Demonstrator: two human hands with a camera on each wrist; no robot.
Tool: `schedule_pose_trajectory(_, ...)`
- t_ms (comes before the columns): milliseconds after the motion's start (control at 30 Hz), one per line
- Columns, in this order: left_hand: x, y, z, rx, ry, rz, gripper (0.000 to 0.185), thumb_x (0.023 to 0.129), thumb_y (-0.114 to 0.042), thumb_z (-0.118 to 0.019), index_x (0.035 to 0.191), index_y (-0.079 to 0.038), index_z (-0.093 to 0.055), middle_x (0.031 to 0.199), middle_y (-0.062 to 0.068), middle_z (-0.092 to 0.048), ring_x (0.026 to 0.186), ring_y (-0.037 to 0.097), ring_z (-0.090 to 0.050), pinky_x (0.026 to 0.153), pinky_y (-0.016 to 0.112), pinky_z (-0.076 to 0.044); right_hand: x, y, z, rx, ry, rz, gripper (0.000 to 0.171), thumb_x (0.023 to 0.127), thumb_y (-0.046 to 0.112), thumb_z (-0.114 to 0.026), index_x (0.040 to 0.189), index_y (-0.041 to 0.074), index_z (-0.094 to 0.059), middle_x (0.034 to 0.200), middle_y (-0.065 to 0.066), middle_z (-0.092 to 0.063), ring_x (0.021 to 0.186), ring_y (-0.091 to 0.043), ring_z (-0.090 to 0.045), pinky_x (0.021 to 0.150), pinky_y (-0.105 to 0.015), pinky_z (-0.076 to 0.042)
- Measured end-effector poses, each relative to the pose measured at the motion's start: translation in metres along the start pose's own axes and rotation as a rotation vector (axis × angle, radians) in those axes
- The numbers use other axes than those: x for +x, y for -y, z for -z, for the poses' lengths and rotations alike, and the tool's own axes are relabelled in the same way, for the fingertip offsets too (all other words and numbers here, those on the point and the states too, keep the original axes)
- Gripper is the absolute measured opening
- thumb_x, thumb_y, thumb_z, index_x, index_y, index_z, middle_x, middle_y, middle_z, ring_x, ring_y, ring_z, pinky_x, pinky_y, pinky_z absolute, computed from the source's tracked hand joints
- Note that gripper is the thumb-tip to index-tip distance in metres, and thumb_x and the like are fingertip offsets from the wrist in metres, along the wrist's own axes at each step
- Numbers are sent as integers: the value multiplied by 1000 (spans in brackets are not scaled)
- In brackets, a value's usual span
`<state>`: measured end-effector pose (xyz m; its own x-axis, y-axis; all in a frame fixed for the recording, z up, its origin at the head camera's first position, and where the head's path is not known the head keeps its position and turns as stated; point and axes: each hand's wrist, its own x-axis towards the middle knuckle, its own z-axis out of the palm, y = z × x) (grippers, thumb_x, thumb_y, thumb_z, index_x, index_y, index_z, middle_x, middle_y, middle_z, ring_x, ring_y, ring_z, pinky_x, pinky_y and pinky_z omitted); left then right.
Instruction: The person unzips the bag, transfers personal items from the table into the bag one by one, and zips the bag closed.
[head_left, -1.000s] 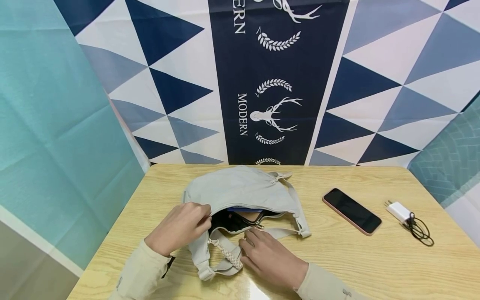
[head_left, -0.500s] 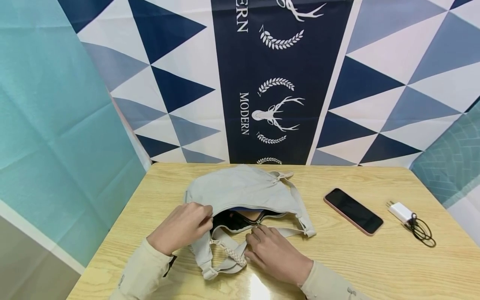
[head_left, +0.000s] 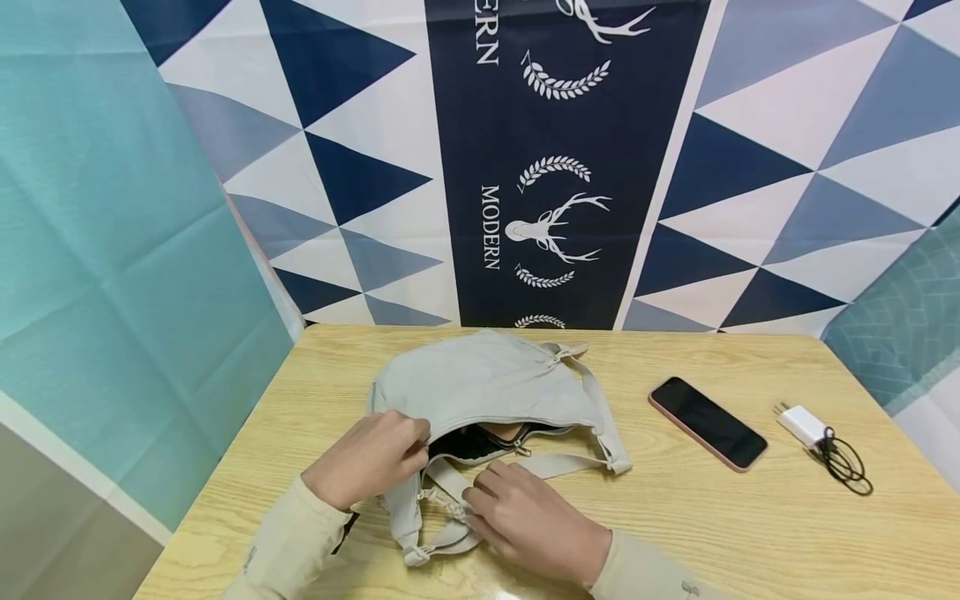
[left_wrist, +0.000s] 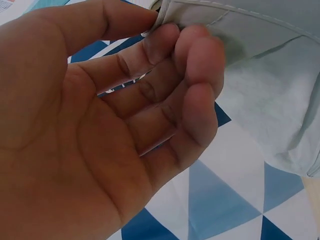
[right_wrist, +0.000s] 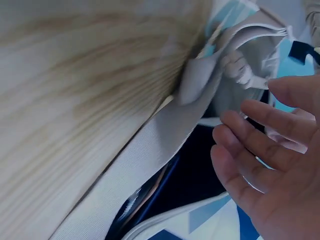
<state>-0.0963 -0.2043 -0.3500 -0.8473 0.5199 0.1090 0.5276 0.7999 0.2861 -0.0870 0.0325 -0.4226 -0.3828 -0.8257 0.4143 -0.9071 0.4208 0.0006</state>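
Observation:
A pale grey fabric shoulder bag lies on the wooden table, its zipped mouth partly open toward me. Dark lining and part of a tan item show inside. My left hand pinches the upper rim of the mouth at its left end; the left wrist view has thumb and forefinger on that edge. In front of the bag is my right hand, fingers loosely bent beside the strap. A braided cord pull lies close to its thumb; whether they touch, I cannot tell.
To the right lie a black-screened phone in a pink case and a white charger plug with a coiled black cable. A patterned cloth hangs behind the table.
My right hand has shifted left and nearer, from beside the zip slider to the braided pull. The mouth gapes less, and a blue edge inside is now hidden in the head view.

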Motion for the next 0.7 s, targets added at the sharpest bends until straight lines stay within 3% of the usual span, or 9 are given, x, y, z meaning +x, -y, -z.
schedule_pose_trajectory(167, -2, 2, -2, 5, 6, -9, 37, 90, -3, -60, 62, -18, -41, 55, -10, -24, 47, 3, -21, 44, 20, -23, 15, 10, -5, -50, 17, 32, 13, 95, 28, -67, 88, 18, -63, 82, 6, -59, 79, -11, -57, 77, -28, -49)
schedule_pose_trajectory(367, -4, 3, -3, 14, 21, -1, 36, 90, -3, -59, 62, -18, -42, 55, -9, -26, 47, 4, -23, 45, 21, -24, 35, 21, -17, -137, 36, 11, 21, 94, 36, -68, 88, 16, -67, 85, 4, -64, 82, -14, -61, 79, -29, -52)
schedule_pose_trajectory(600, -3, 1, 2, 28, 10, 6, 32, 95, -9, -60, 68, -18, -45, 57, -8, -33, 50, 5, -31, 45, 22, -30, 41, 26, -29, -228, 69, -28, 14, 86, 27, -73, 86, 14, -68, 77, 2, -64, 71, -13, -59, 57, -26, -47)
schedule_pose_trajectory(700, -6, 1, 6, 13, 14, 32, 30, 96, -10, -59, 69, -18, -47, 58, -7, -36, 50, 5, -33, 45, 23, -32, 40, 26, -29, -209, 78, -42, 9, 84, 21, -73, 83, 14, -66, 74, 2, -63, 67, -13, -58, 53, -26, -46)
